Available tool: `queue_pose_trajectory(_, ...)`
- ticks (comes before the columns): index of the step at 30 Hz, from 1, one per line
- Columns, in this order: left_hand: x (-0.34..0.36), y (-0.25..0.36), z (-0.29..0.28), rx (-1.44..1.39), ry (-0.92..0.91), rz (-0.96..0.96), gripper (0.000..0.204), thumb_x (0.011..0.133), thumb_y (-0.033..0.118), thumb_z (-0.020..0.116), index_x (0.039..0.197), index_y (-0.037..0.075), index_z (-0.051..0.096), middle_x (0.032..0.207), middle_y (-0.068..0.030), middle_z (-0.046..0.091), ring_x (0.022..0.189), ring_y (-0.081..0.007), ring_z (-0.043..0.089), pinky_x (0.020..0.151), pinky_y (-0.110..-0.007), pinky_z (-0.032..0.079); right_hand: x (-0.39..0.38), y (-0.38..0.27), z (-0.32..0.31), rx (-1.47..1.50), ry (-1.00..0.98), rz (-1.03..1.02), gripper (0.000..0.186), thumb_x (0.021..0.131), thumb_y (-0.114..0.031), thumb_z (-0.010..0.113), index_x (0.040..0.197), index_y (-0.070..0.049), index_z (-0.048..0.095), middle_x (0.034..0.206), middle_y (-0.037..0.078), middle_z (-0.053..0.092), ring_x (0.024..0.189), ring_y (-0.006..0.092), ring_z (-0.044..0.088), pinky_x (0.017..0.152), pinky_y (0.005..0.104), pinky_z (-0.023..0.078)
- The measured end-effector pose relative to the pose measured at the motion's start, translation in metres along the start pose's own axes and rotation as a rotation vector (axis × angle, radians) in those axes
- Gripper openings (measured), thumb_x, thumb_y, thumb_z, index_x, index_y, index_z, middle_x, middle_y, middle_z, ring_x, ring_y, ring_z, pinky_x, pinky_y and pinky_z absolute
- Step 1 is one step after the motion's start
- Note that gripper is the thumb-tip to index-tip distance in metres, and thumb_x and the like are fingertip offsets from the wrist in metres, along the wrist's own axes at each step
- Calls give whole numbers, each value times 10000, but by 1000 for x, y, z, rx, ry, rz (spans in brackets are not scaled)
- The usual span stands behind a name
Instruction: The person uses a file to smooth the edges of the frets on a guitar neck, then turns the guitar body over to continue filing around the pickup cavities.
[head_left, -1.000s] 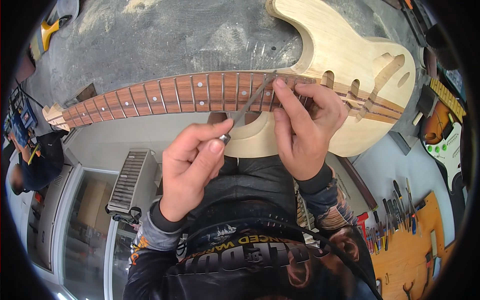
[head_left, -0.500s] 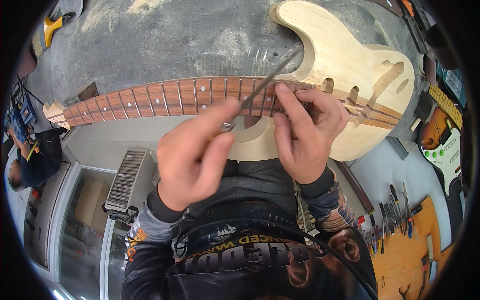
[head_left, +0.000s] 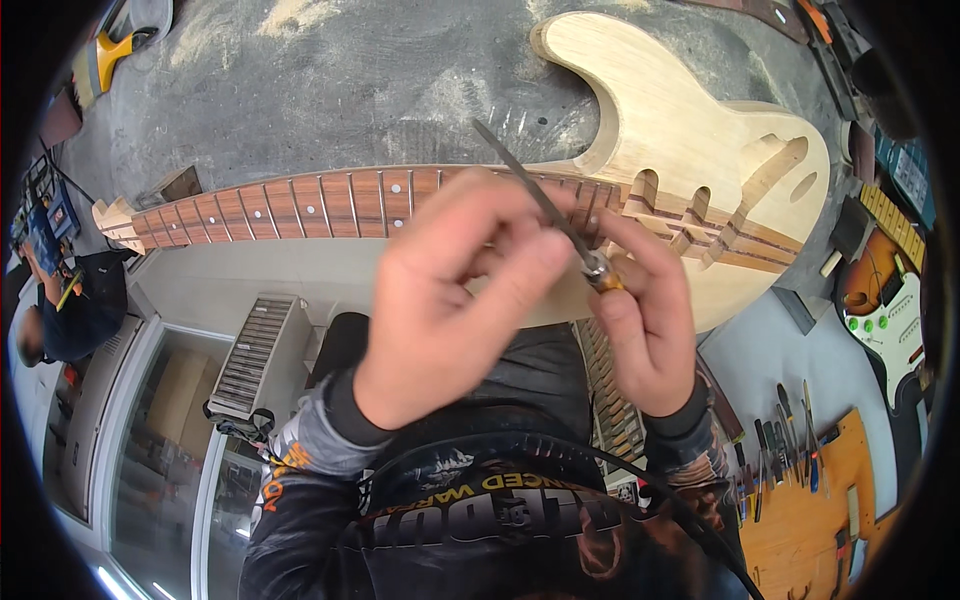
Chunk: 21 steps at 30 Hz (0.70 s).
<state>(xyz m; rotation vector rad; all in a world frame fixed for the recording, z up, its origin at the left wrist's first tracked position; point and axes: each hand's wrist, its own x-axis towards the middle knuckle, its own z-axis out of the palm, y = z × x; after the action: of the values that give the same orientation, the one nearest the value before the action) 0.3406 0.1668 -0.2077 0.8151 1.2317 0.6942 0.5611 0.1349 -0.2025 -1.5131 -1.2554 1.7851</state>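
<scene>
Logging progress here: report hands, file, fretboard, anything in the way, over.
Right hand holding file by its handle. Left hand blurred alongside, contact with file unclear. Fretboard partly hidden behind both hands.

The right hand point(head_left: 650, 325) pinched the translucent amber handle point(head_left: 607, 280) of a slim, dark grey metal file point(head_left: 520, 176), whose blade slanted up and to the left. The left hand point(head_left: 440, 295), blurred by motion, was right beside that blade — whether it touched could not be told. Beyond both hands lay a bare, pale wooden guitar body point(head_left: 650, 90) and its long reddish-brown fretboard point(head_left: 300, 207), crossed by silver frets. A yellow-handled brush point(head_left: 110, 60) rested on the scuffed dark grey tabletop point(head_left: 330, 90) — far left.
</scene>
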Motion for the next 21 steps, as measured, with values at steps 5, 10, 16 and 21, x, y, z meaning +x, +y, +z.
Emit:
queue_pose_trajectory(5, 28, 1, -28, 252, 316, 412, 288, 1057, 36, 670, 1329, -58, 652, 1004, -31, 653, 835, -65, 600, 712, -205, 475, -16, 11, -28, 60, 44, 130, 408, 1106, -83, 536, 1496, 33, 560, 1406, 160, 649, 1176, 173, 636, 1030, 305, 478)
queue_pose_trajectory(10, 42, -8, -50, 429, 365, 486, 305, 1055, 43, 691, 1347, -41, 663, 1033, -17, 647, 902, -64, 582, 792, -203, 462, -19, 15, -34, 83, 1, 264, 374, 1120, -101, 532, 1465, 17, 614, 1157, 63, 689, 872, 80, 567, 799, 250, 467)
queue_pose_trajectory(16, 42, -14, -50, 503, 386, 495, 299, 1050, 52, 702, 1341, -14, 683, 1032, -8, 657, 903, -69, 583, 814, -213, 477, -22, 13, -41, 218, -32, 341, 381, 1114, -77, 531, 1475, 14, 615, 947, 2, 659, 757, 67, 526, 696, 235, 433)
queue_pose_trajectory(21, 45, -14, -46, 615, 388, 529, 305, 1040, 47, 708, 1342, 8, 692, 1024, -3, 660, 897, -67, 582, 816, -226, 486, 0, 14, -36, -103, -45, 110, 379, 1083, -28, 554, 1449, 8, 644, 867, 35, 725, 710, 100, 621, 657, 297, 486)
